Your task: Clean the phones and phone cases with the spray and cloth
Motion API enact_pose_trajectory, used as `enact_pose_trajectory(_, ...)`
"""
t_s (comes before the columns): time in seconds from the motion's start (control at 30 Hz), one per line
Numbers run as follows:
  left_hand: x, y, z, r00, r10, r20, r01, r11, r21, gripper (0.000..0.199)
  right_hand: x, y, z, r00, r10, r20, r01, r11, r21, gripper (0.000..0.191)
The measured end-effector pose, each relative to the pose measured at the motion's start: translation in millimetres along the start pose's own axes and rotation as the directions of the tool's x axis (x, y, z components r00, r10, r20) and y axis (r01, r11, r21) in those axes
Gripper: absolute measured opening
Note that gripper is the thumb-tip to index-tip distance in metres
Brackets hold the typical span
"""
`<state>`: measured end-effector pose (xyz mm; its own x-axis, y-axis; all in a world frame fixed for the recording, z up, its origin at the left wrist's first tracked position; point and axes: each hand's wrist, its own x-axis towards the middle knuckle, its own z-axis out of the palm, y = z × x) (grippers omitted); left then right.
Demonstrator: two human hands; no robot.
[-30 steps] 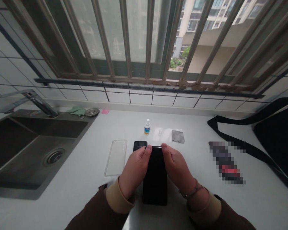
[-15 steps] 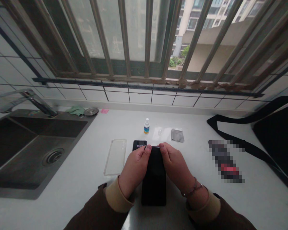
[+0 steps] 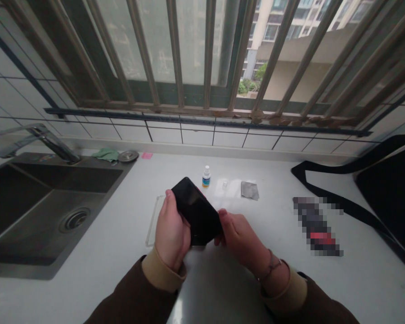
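A black phone [image 3: 195, 211] is held up over the counter, tilted with its top toward the upper left. My left hand [image 3: 172, 229] wraps its left side, thumb along the edge. At the lower right corner, my right hand [image 3: 236, 236] pinches it between thumb and fingers. A clear phone case [image 3: 151, 225] lies just left, partly covered by my left hand. Beyond the phone stands a small white bottle [image 3: 206, 177] with a blue and yellow label. The smaller phone showing a clock earlier is hidden behind the held one.
A grey square packet [image 3: 249, 190] and a small clear piece [image 3: 224, 185] lie right of the bottle. At left is a sink [image 3: 54, 270] with a faucet [image 3: 50, 141]. A pixelated dark item [image 3: 317, 227] and a black strap [image 3: 340, 212] occupy the right side.
Both hands have raised the phone off the counter and turned it counterclockwise. My left hand has shifted left along its side; my right hand has moved to its lower right corner.
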<state>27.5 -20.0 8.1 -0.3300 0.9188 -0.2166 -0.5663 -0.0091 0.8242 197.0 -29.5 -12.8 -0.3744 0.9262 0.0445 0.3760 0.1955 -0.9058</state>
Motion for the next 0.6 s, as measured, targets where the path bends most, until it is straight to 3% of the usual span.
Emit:
enact_pose_trajectory(0.13,2,5,4.7,0.989,-0.148,0.023,0.150,0.974,-0.170,0.058,0,-3,1,1.000,-0.003,-0.006,0.002,0.994,-0.106,0.065)
enact_pose_trajectory(0.3,2,5,4.0,0.989,-0.145,0.018,0.146,0.980,-0.137,0.059,2,-6,-2,1.000,0.002,-0.009,-0.004,0.989,-0.148,0.067)
enact_pose_trajectory(0.4,0,-2,3.3,0.986,-0.159,0.055,0.163,0.984,-0.074,0.050,3,-7,-4,0.995,-0.053,-0.090,0.038,0.987,-0.158,0.062)
enact_pose_trajectory(0.5,-5,-10,2.4,0.965,-0.210,0.160,0.209,0.978,0.018,0.045,4,-8,-5,0.985,-0.067,-0.162,0.053,0.995,-0.090,0.046)
enact_pose_trajectory(0.6,-8,-12,-0.4,0.949,-0.191,0.250,0.107,0.943,0.316,0.048,6,-6,-5,0.983,-0.037,-0.180,0.018,0.994,-0.103,0.040)
